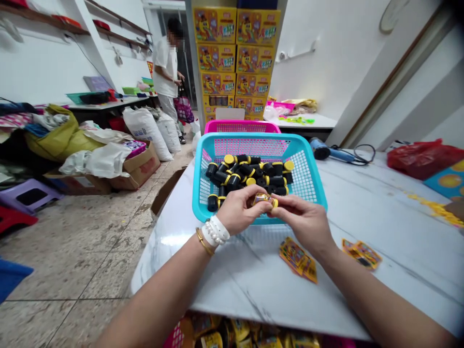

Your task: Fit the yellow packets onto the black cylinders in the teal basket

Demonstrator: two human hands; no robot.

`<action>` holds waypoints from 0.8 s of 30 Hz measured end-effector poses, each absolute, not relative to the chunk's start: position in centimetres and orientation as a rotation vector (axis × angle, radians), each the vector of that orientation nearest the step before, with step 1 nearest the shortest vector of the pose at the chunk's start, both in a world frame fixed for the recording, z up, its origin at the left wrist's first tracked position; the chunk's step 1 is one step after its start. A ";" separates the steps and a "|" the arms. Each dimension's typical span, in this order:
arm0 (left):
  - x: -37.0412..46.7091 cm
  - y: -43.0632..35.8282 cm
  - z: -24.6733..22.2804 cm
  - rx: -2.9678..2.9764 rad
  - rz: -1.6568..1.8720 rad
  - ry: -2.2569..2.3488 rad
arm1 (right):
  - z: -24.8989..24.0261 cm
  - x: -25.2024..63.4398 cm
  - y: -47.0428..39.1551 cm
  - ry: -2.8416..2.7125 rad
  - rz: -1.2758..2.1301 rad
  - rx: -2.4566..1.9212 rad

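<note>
Over the front rim of a turquoise basket (198, 193), my left hand (241, 208) and my right hand (306, 217) meet around a small yellow-capped container (266, 198) with a printed wrapper. Fingers of both hands are closed on it. Inside the basket lie many black cylinders (234, 181) with yellow caps. On the marble-look table (232, 275), one pile of printed yellow-orange labels (297, 259) lies below my right hand, and another pile (362, 253) is to the right of my right forearm.
Printed yellow packs (239, 331) fill a container below the table's front edge. Behind the basket stand a pink basket (242, 126) and stacked yellow boxes (217, 58). A blue tool (337, 153), a red bag (424, 159) and yellow pieces (435, 209) lie right. A person (166, 72) stands back left.
</note>
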State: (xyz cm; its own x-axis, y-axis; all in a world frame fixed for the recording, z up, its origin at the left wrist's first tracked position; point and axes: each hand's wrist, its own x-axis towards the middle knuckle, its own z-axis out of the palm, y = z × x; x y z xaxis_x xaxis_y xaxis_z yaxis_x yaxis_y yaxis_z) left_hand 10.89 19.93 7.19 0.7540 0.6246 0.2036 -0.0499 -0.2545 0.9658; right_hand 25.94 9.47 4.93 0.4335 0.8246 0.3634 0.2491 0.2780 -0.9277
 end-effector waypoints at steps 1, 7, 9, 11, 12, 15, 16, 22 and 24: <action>10.9 19.9 7.1 1.745 0.699 0.443 | 4.8 25.9 9.6 -1.029 0.647 -1.248; 11.3 19.5 7.2 1.680 0.615 0.460 | 5.3 27.0 9.9 -1.004 0.915 -1.171; 11.3 19.3 7.4 1.601 0.568 0.519 | 5.6 27.6 9.7 -1.136 0.876 -1.143; 11.2 19.2 7.5 1.541 0.546 0.521 | 5.7 28.0 9.6 -1.271 0.770 -1.103; 11.2 19.2 7.5 1.499 0.526 0.481 | 5.7 28.0 9.5 -1.310 0.698 -1.091; 10.9 19.1 7.5 1.332 0.414 0.293 | 5.7 28.0 9.3 -1.313 0.499 -1.077; 10.9 19.1 7.4 1.288 0.384 0.253 | 5.7 27.9 9.3 -1.320 0.468 -1.073; 11.6 18.7 6.7 1.161 0.309 0.276 | 6.0 27.0 8.6 -1.420 0.323 -1.050; 11.7 18.6 6.7 1.148 0.299 0.305 | 6.1 26.6 8.4 -1.423 0.294 -1.055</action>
State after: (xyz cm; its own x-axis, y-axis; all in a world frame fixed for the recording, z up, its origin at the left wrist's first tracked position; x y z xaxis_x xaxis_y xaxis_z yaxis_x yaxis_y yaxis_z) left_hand 11.68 18.61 6.65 0.9196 0.3840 -0.0830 -0.0754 0.3798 0.9220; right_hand 26.65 8.38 6.08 0.1989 0.7292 0.6547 0.4096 0.5451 -0.7315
